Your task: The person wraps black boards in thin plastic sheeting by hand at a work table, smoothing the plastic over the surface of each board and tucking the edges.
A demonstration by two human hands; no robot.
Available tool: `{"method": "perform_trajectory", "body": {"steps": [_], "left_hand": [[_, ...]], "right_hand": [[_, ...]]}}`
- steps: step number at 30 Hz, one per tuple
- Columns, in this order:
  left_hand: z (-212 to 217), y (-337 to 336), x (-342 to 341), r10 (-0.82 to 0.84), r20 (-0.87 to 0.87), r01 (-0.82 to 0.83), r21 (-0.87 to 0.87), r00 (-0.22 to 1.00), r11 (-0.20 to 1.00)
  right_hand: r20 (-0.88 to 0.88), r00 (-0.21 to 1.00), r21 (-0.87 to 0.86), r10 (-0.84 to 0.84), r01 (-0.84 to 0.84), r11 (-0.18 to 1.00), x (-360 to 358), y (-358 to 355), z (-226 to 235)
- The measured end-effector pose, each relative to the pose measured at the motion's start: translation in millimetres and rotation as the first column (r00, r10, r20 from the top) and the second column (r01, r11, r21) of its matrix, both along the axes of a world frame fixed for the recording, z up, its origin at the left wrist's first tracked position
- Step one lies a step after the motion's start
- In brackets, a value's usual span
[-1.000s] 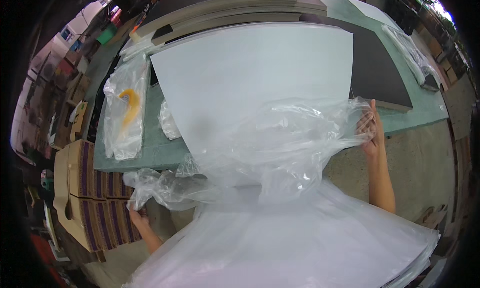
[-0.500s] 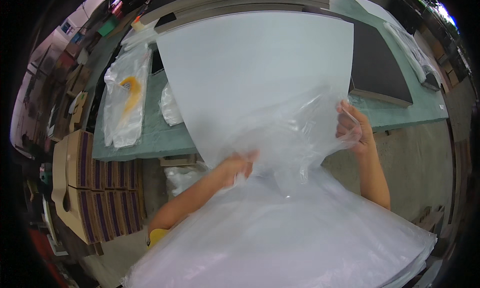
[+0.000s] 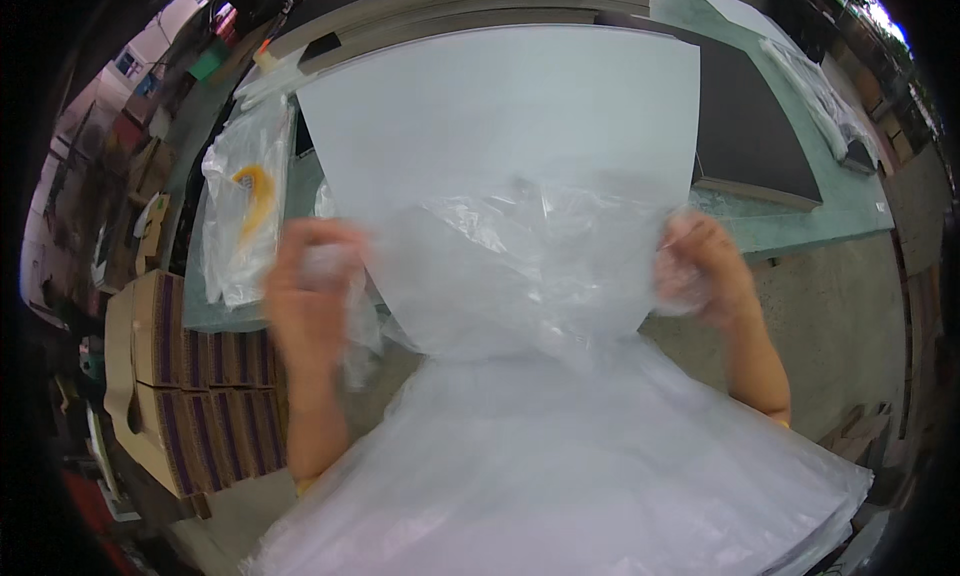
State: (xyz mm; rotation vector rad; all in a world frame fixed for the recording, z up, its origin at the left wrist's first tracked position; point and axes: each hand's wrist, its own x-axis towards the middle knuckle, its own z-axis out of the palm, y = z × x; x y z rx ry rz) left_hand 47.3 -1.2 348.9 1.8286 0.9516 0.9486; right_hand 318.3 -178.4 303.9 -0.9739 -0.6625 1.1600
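A large white sheet or board (image 3: 500,106) stands in front of me, its lower part behind or inside a clear plastic bag (image 3: 540,266); I cannot tell which. My right hand (image 3: 700,261) is closed on the bag's gathered film at the sheet's right edge. At the left edge, my left hand (image 3: 318,296) is smeared by motion, its fingers curled toward the thumb, and film hangs beside it. Below both hands, a broad pile of clear plastic bags (image 3: 560,466) spreads close to me.
A green-topped table (image 3: 830,216) holds a dark board (image 3: 750,126) on the right and stacked boards (image 3: 470,16) behind. Plastic packages (image 3: 240,216) with a yellow curved mark lie left. Stacked flat cartons (image 3: 200,376) stand on the floor at left.
My left hand has moved left and up from the bag's middle to the sheet's left edge. The film now stretches wider across the sheet. My right hand has dropped slightly.
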Motion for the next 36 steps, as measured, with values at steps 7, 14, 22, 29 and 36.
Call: {"method": "perform_trajectory", "body": {"steps": [7,14,22,29,36], "left_hand": [[-59,-79,49,-0.825,-0.05,0.775,-0.314,0.563,0.549],[-12,-43,43,-0.682,-0.046,0.65,-0.262,0.73,0.713],[-22,2,24,-0.609,0.485,0.777,-0.344,0.628,0.528],[-19,28,10,-0.483,0.678,0.796,-0.263,0.554,0.545],[55,2,14,-0.914,-0.387,0.767,-0.62,-0.118,0.164]], "right_hand": [[0.509,0.861,0.448,-0.022,-0.243,0.861,-40,8,57],[0.458,0.866,0.255,0.2,-0.343,0.904,-4,48,22],[0.57,0.439,0.091,0.695,-0.874,0.478,-54,27,8],[0.507,0.217,-0.075,0.834,-0.953,0.294,-33,15,44],[0.986,0.142,-0.003,0.082,-0.487,0.873,37,11,73]]}}
